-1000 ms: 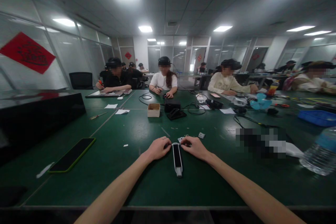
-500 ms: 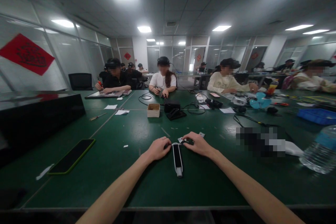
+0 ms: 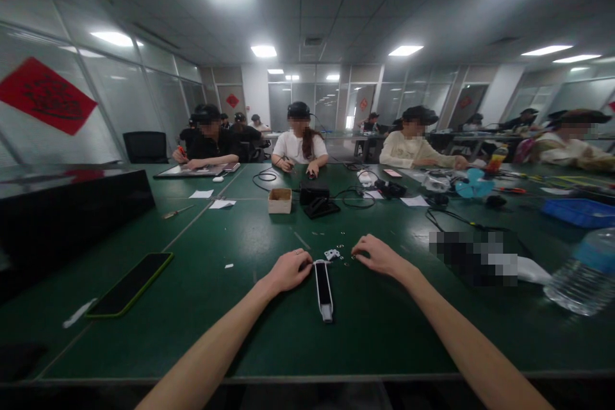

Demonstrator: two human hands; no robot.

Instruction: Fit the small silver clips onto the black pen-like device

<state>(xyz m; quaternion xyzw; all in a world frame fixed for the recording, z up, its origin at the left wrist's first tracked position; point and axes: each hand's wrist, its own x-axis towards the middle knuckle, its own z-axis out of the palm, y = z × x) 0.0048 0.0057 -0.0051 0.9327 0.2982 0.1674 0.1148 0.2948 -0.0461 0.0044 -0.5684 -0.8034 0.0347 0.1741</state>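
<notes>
A slim black device with a white frame and a narrow tip (image 3: 324,291) lies lengthwise on the green table in front of me. My left hand (image 3: 291,269) rests at its far left corner, fingers curled and closed on that end. To the right, apart from the device, my right hand (image 3: 377,255) has its thumb and forefinger together at the tabletop. A tiny brass-coloured bit shows at those fingertips, too small to name. Between the hands, just beyond the device, sits a small white piece with dark holes (image 3: 331,254). Several tiny ring-like parts (image 3: 341,246) lie near it.
A green-edged phone (image 3: 131,284) lies left, with a screwdriver (image 3: 177,211) beyond it. Ahead stand a small box (image 3: 280,201) and a black stand (image 3: 321,206). At right are a water bottle (image 3: 582,275) and a blue tray (image 3: 579,212). People sit across the table.
My right hand has moved right, away from the device's far end, uncovering the white piece and tiny parts. My left hand stays at the device's corner.
</notes>
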